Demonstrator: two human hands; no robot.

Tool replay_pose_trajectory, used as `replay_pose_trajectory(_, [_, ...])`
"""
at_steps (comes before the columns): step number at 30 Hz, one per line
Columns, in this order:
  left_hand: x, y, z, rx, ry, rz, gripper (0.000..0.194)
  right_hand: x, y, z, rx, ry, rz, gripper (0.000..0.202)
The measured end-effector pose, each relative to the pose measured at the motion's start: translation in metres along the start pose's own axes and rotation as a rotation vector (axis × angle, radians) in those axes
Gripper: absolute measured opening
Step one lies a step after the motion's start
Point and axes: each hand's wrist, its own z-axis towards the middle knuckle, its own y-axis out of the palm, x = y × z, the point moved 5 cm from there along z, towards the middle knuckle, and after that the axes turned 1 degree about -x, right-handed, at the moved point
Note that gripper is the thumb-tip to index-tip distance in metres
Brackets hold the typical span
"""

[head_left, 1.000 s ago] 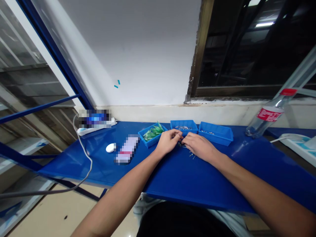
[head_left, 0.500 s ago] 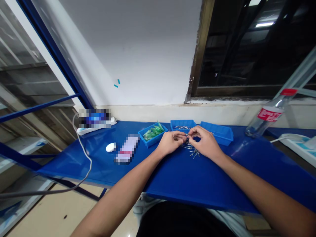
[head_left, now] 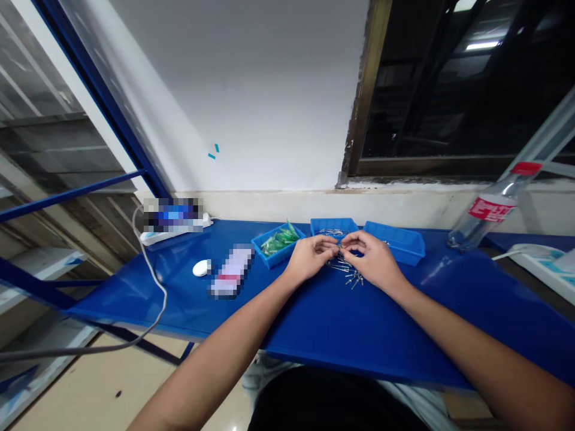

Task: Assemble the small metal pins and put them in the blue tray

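My left hand [head_left: 313, 256] and my right hand [head_left: 367, 255] meet fingertip to fingertip above the blue table. Each has its thumb and fingers pinched; whatever lies between them is too small to make out. Below and between the hands, several thin metal pin-like pieces [head_left: 354, 278] lie loose on the tabletop. Just behind the hands stands a blue bin [head_left: 333, 225] with more slim metal pieces in it. Another blue bin [head_left: 399, 246], to the right, is partly covered by my right hand. Left of my left hand, a third blue bin [head_left: 273, 261] holds green plastic packets [head_left: 281, 240].
On the left of the table [head_left: 309, 323] lie a blurred-out phone-like object [head_left: 232, 270] and a white oval object [head_left: 200, 268]. A power strip [head_left: 175, 232] with a grey cable [head_left: 164, 293] sits farther back. A plastic bottle [head_left: 487, 209] with a red cap stands at the right.
The fingers of both hands have shifted very slightly at the pinch. Bins, loose metal pieces and the other objects stay where they were.
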Motion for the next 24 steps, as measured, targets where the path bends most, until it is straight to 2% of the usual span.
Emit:
replay_pose_trajectory(8, [0.007,-0.001,-0.002,0.025,0.030,0.002,0.041,-0.002,-0.001,0.000,-0.020,0.019,-0.057,0.021])
replay_pose_trajectory(15, [0.007,0.001,-0.003,-0.021,0.004,0.051,0.041,-0.011,0.001,-0.001,-0.105,-0.106,-0.232,0.019])
replay_pose_trajectory(24, [0.012,0.003,-0.006,-0.111,-0.033,0.112,0.046,-0.015,0.003,-0.003,-0.104,-0.103,-0.177,0.011])
